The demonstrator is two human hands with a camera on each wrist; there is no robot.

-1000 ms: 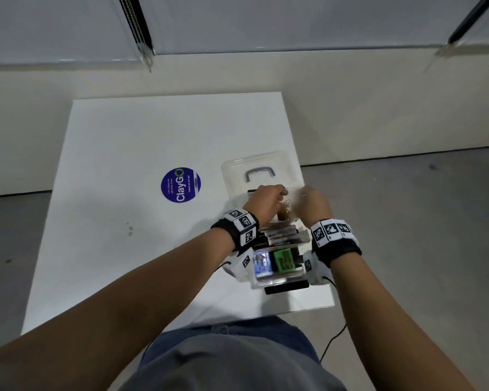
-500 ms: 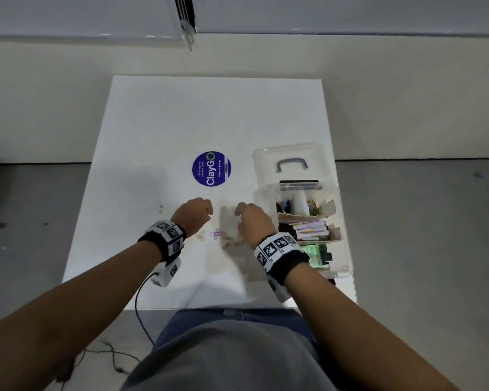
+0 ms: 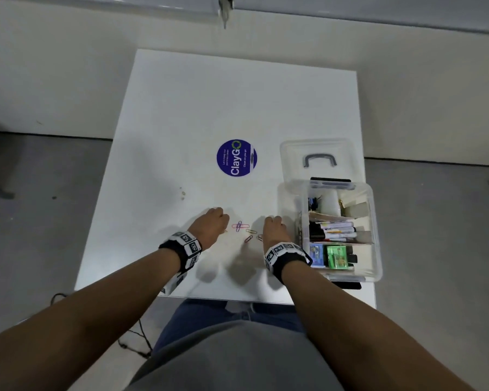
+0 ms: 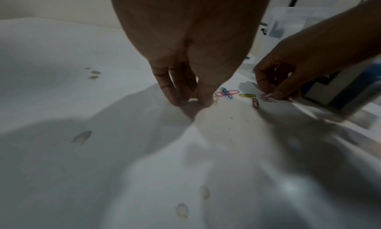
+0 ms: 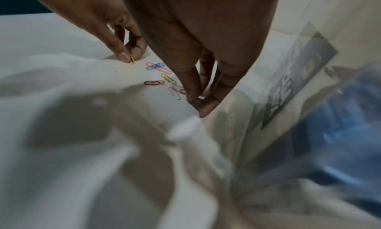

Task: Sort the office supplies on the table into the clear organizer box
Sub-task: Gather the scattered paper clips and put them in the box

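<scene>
Where grey floor meets wall | white table [image 3: 237, 103] | left hand [image 3: 211, 225] pinching clip [image 5: 132, 59] | right hand [image 3: 274, 230] unclear

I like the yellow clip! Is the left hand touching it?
Touching. The right wrist view shows the left hand pinching the yellow clip at its fingertips.

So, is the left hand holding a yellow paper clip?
Yes, in the right wrist view the left hand pinches a yellow paper clip between thumb and finger, just above the table.

Organizer box [image 3: 377, 227] rightward; apparently bare table [image 3: 237, 103] beyond.
</scene>
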